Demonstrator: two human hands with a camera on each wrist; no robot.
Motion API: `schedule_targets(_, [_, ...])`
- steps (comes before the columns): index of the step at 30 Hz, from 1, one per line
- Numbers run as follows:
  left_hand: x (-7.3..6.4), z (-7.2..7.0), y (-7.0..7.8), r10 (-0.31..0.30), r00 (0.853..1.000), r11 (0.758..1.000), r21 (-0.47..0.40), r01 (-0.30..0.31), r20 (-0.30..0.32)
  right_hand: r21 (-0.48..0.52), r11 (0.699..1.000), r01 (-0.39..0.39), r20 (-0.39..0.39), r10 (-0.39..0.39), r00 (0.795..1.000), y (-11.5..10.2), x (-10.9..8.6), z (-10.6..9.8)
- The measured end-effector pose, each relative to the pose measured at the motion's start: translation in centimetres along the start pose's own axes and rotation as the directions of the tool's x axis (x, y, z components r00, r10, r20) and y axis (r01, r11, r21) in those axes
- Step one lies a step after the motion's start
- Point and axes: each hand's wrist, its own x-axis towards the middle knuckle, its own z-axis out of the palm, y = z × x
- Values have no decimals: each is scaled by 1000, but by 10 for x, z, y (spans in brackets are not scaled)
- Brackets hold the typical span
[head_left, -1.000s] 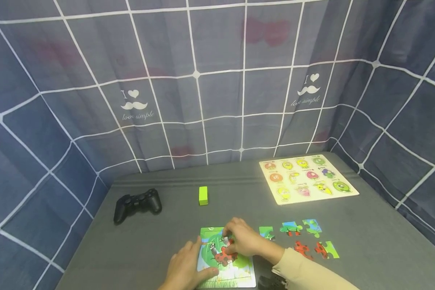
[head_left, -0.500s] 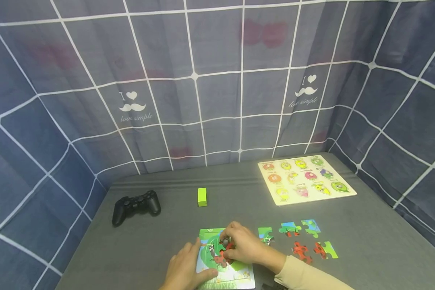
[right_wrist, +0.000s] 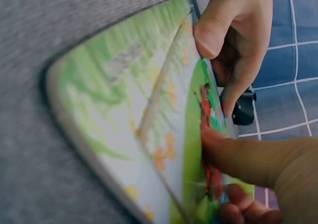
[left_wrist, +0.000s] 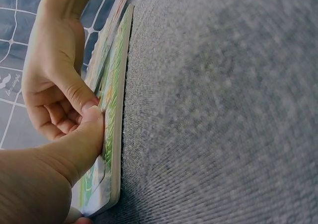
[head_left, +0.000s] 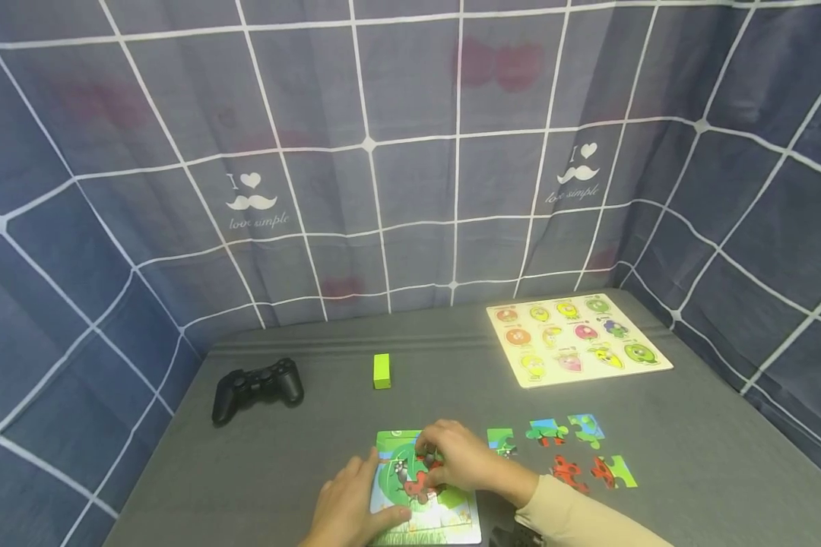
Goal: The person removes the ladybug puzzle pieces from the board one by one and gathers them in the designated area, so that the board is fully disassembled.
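Note:
A ladybug jigsaw board (head_left: 445,535) with a grassy border lies flat at the front of the table. My left hand (head_left: 349,497) steadies its left side, thumb (left_wrist: 89,129) laid on top and the other fingers along the edge. Over the picture my right hand (head_left: 461,460) pinches a red puzzle piece (right_wrist: 214,182) between thumb and fingers, low over the board; the fingers hide much of it. Another red ladybug piece (head_left: 416,486) lies on the board just below the right hand's fingertips.
Several loose puzzle pieces, among them a red one (head_left: 569,471) and a blue-green one (head_left: 588,429), lie right of the board. Behind are a fruit peg board (head_left: 561,353), a lime-green block (head_left: 381,371) and a black game controller (head_left: 257,387). A checked curtain (head_left: 410,182) surrounds the table.
My right hand has shifted slightly left and down over the board, and the piece in its fingers has turned a little. The left hand keeps its place on the board.

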Motion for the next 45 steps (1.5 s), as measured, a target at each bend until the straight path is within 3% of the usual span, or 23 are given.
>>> schedule_targets(3, [0, 1, 0, -13, 1000, 1000, -15, 13, 12, 46, 999, -15, 22, 14, 1000, 0, -1, 1])
schedule_targets(7, [-1, 1, -1, -6, 1000, 1000, -22, 7, 9, 68, 996, 52, 23, -54, 998, -2, -3, 4])
schedule_targets(12, [-2, 1, -1, 12, 1000, 1000, -16, -13, -13, -12, 984, 176, 12, -175, 984, 1, -6, 4])
schedule_targets(18, [-2, 1, -3, 14, 1000, 1000, -23, -14, -12, -36, 984, 177, 69, -174, 982, 8, -9, -3])
schedule_targets(20, [-1, 2, -3, 4, 1000, 1000, -21, -5, -10, -47, 981, 190, 48, -188, 981, 9, -11, -7])
schedule_targets(23, [0, 3, -3, -15, 1000, 1000, -14, 15, -1, -65, 976, 209, -50, -213, 976, 13, -22, -19])
schedule_targets(26, [1, 5, -2, -17, 1000, 1000, -5, 17, -6, -46, 978, 206, -219, -211, 953, 25, -53, -38])
schedule_targets(30, [0, 0, -2, 0, 999, 1000, 8, 0, -39, -49, 994, 99, -411, -110, 905, 53, -123, -66])
schedule_targets(33, [-1, -5, -1, 17, 998, 1000, 24, -16, -55, -49, 994, -98, -506, 60, 861, 72, -188, -80])
schedule_targets(36, [-2, -6, -4, 5, 998, 999, 36, -2, -63, -19, 958, -285, -550, 228, 804, 83, -239, -88])
schedule_targets(38, [-2, -7, -5, -11, 998, 999, 42, 13, -62, 4, 929, -370, -545, 312, 778, 89, -262, -92])
schedule_targets(40, [-2, -7, -6, -20, 998, 999, 44, 22, -58, -3, 910, -415, -522, 353, 777, 94, -277, -93])
schedule_targets(45, [-1, -7, -1, 8, 999, 999, 41, -7, -42, -22, 903, -430, -401, 386, 831, 96, -294, -87])
